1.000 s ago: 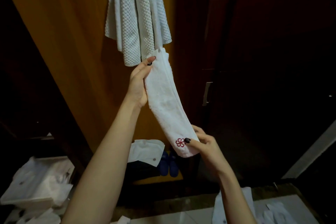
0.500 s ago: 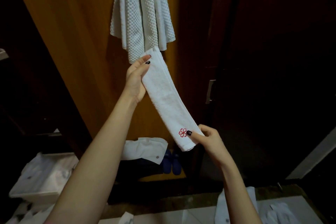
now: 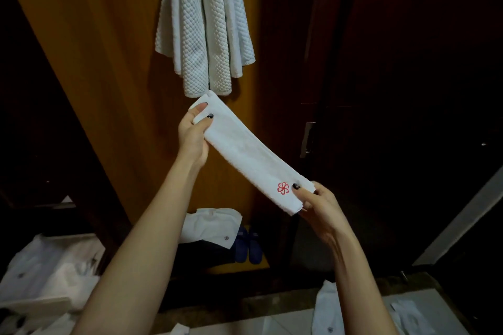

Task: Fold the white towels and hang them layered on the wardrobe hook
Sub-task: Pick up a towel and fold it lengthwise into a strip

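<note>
I hold a narrow folded white towel stretched slantwise in front of the wardrobe. My left hand pinches its upper end, thumb on top. My right hand pinches its lower end, thumb beside a small red flower emblem. Above, two white waffle-textured towels hang side by side from the top of the orange wooden panel. The hook that carries them is out of view. The folded towel's upper tip lies just under their lower hems.
A dark wardrobe door with a metal handle stands to the right. Low inside the wardrobe lie a white garment and blue slippers. White laundry sits in a bin at the lower left. More white cloth lies bottom right.
Both hands have tilted the folded towel from steep to a flatter slant. The left hand dropped a little below the hanging towels; the right hand moved rightward.
</note>
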The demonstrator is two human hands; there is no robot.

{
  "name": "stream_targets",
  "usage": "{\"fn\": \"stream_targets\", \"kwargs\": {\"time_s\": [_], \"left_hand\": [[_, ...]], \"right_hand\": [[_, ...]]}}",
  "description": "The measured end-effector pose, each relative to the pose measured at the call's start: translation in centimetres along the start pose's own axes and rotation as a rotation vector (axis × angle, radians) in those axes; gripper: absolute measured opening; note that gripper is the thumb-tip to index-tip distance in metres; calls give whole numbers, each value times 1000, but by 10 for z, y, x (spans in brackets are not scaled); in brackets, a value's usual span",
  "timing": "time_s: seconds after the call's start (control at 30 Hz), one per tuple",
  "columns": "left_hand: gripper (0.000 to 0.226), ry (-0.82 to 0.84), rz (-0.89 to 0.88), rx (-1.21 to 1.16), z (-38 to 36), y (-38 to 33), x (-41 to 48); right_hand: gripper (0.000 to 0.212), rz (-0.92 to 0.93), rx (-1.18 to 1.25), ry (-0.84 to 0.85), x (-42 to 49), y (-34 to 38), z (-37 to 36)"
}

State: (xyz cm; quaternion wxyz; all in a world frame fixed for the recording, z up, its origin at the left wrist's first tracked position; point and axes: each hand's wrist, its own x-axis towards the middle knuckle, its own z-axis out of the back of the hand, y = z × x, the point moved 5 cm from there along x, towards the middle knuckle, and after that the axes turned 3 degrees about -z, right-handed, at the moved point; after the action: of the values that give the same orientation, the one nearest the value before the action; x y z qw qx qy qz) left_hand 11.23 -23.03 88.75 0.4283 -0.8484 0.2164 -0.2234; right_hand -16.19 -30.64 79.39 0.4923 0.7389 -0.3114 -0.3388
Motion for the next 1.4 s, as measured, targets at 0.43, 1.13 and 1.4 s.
{"fn": "stream_targets", "kwargs": {"time_s": [0.43, 1.13, 1.4], "left_hand": [[32, 123, -95, 223, 11, -85, 61], [30, 205, -471, 333, -73, -279, 293], [33, 179, -505, 280, -119, -299, 410]], "right_hand": [[40, 658, -318, -56, 44, 171, -57], [36, 790, -149, 278, 234, 449, -223], [34, 756, -53, 304, 348, 510, -262]]}}
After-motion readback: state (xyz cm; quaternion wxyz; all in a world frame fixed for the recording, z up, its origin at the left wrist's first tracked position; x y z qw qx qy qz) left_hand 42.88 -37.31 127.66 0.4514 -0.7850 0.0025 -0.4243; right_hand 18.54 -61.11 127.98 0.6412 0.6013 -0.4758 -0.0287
